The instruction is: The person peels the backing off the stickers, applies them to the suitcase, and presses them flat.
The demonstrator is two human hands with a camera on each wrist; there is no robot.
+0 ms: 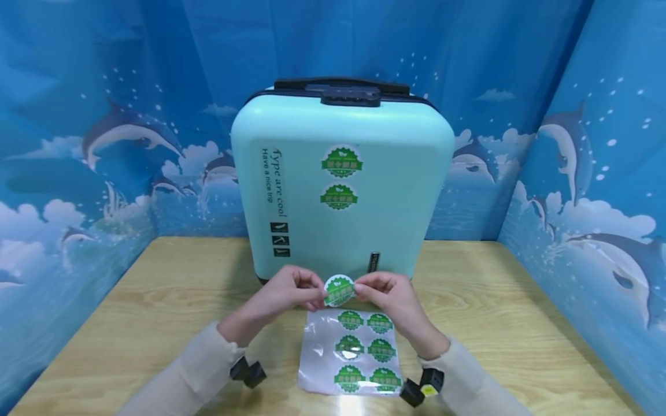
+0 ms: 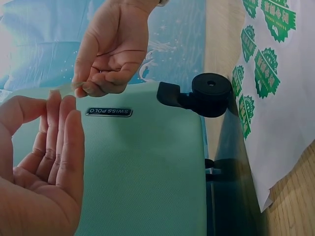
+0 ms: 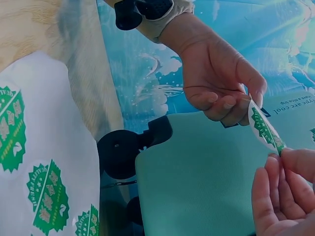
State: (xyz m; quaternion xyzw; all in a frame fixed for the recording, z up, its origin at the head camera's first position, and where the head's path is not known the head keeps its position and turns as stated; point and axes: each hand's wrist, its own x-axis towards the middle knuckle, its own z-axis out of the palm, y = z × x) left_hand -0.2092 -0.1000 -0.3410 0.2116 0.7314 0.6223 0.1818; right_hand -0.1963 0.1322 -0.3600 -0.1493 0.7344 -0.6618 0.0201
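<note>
Between both hands, in front of the suitcase's lower edge, is a round green-and-white sticker. My left hand pinches its left edge between thumb and fingers, and my right hand pinches the right edge. In the right wrist view the sticker appears nearly edge-on, stretched from one set of fingertips to the other. A mint-green suitcase stands upright behind the hands, with two matching stickers one above the other on its front. Below the hands lies a sticker sheet with several green stickers in two columns.
The sheet rests on a wooden table. A black suitcase wheel shows near the sheet in the left wrist view. Printed lettering runs down the suitcase's left side, and a small black nameplate sits low on its front. Blue dolphin-printed curtains surround the table.
</note>
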